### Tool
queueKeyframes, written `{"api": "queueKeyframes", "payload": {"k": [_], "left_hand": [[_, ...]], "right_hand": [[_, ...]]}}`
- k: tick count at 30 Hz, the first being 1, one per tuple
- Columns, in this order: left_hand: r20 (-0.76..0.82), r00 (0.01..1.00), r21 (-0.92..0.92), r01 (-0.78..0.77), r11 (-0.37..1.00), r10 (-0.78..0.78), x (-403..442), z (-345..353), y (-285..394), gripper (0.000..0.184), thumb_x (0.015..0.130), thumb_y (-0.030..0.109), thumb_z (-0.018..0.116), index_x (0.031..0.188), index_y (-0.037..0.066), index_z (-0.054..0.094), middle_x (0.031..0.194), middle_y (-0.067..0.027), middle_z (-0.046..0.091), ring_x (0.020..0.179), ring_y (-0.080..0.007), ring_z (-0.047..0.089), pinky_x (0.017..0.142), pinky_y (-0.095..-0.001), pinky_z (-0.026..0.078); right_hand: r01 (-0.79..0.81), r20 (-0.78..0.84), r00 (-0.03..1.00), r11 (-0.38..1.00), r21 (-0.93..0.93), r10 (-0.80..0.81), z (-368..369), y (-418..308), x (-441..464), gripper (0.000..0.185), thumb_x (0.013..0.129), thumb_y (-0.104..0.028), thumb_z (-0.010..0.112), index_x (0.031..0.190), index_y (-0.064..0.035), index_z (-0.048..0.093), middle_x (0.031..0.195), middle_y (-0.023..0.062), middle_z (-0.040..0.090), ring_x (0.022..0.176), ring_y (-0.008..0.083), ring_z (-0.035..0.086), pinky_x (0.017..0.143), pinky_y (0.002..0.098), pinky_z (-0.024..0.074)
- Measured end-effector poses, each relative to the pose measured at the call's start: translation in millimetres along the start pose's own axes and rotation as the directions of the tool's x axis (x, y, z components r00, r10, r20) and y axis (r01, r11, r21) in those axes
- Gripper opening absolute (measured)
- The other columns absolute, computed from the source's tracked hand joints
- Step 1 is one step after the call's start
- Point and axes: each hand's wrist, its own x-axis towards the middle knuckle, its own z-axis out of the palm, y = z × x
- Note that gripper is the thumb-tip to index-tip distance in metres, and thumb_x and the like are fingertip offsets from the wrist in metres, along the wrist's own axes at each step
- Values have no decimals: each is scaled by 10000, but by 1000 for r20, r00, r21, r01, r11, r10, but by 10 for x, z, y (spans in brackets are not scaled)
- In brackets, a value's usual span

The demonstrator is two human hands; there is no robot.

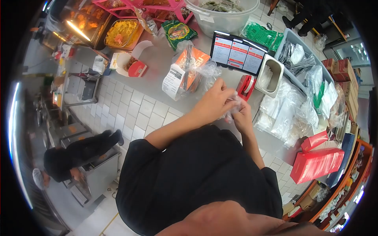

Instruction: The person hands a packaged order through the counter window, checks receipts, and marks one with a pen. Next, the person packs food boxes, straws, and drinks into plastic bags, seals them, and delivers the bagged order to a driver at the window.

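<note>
My left hand (217,99) and my right hand (242,115) are close together in front of my chest, above the counter's near edge. Their fingers pinch a crumpled piece of clear plastic (235,103); whether it is a small bag or a glove I cannot tell. Just beyond my left hand stands an orange box (193,65) inside a knotted clear plastic bag (210,70). A printed receipt (173,81) is on the bag's near left side. A red stapler (246,87) lies just past my right hand, beside a metal container (269,75).
A tablet (239,53) stands behind the stapler. Plastic bags (281,106) and a grey bin (305,51) fill the right side. An open red-and-white food box (134,67), a green packet (178,33) and a large clear tub (222,21) stand further off. A co-worker (78,157) is at the left.
</note>
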Motion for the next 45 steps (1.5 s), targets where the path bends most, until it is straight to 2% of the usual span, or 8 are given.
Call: {"api": "queueKeyframes", "payload": {"k": [7, 14, 25, 29, 33, 37, 40, 45], "left_hand": [[39, 977, 533, -196, 823, 208, -30, 176, 164, 222, 740, 52, 585, 937, -46, 552, 940, -141, 482, 843, -297, 514, 743, -353, 468], [90, 985, 351, -172, 921, 149, -84, 90, 88, 312, 775, 101, 602, 1049, -32, 533, 1016, -136, 520, 876, -277, 572, 749, -333, 488], [220, 931, -460, -165, 873, 292, 84, 120, -594, 682, 794, 165, 701, 1285, 10, 253, 1160, -184, 522, 1041, -269, 579, 900, -354, 447], [238, 934, -625, -63, 778, 267, 144, 201, -856, 698, 811, 116, 671, 1298, 15, 182, 1166, -169, 523, 1089, -259, 548, 936, -362, 418], [346, 933, -917, 315, 245, 95, 237, 157, -978, 667, 834, 64, 623, 1312, 27, 158, 1218, -147, 491, 1073, -220, 528, 946, -354, 397], [-56, 994, -355, -106, 929, 92, 326, -411, -1251, 318, 797, 81, 628, 1092, 21, 524, 1063, -123, 583, 956, -192, 572, 843, -313, 444], [-224, 943, 46, -241, 969, 245, 678, -748, -1396, 213, 794, 127, 636, 977, 24, 600, 906, -104, 626, 820, -198, 604, 765, -297, 463], [491, 868, -158, 8, 987, 72, 830, -817, -1764, 231, 844, 182, 597, 1016, 28, 578, 899, -95, 615, 790, -184, 577, 713, -301, 457]], "right_hand": [[142, -189, 976, 973, 181, -107, -8, 468, 146, 308, 830, -183, 612, 1074, -3, 560, 984, 39, 610, 821, 108, 573, 721, 269, 468], [295, 73, 950, 950, 102, -303, 121, 132, 224, 558, 867, -304, 556, 1319, -4, 424, 1186, 98, 540, 1111, 178, 488, 976, 312, 359], [114, -490, 764, 835, -539, -421, 300, -138, -29, 257, 897, -179, 588, 1048, 28, 603, 907, 52, 580, 821, 126, 564, 715, 246, 456], [299, -529, 804, 954, -34, -271, 469, -89, 96, 323, 926, -214, 521, 1123, 38, 566, 1001, 119, 608, 947, 195, 577, 843, 318, 445], [430, -484, 848, 815, 388, -217, 480, -88, 208, 587, 885, -296, 501, 1328, 58, 348, 1143, 176, 556, 932, 242, 584, 954, 340, 384], [472, -340, 879, 708, 525, -334, 356, -149, 272, 819, 777, -374, 574, 1396, 36, 227, 1337, 296, 376, 922, 283, 609, 930, 354, 398], [392, -281, 898, 907, 154, -340, 347, -85, 477, 814, 792, -384, 619, 1373, 56, 256, 1273, 318, 421, 856, 253, 634, 814, 332, 469], [-218, -504, 862, 863, -456, -48, 534, 182, 1045, 881, 780, -294, 721, 1371, 85, 188, 1101, 249, 558, 717, 182, 627, 634, 314, 506]]}}
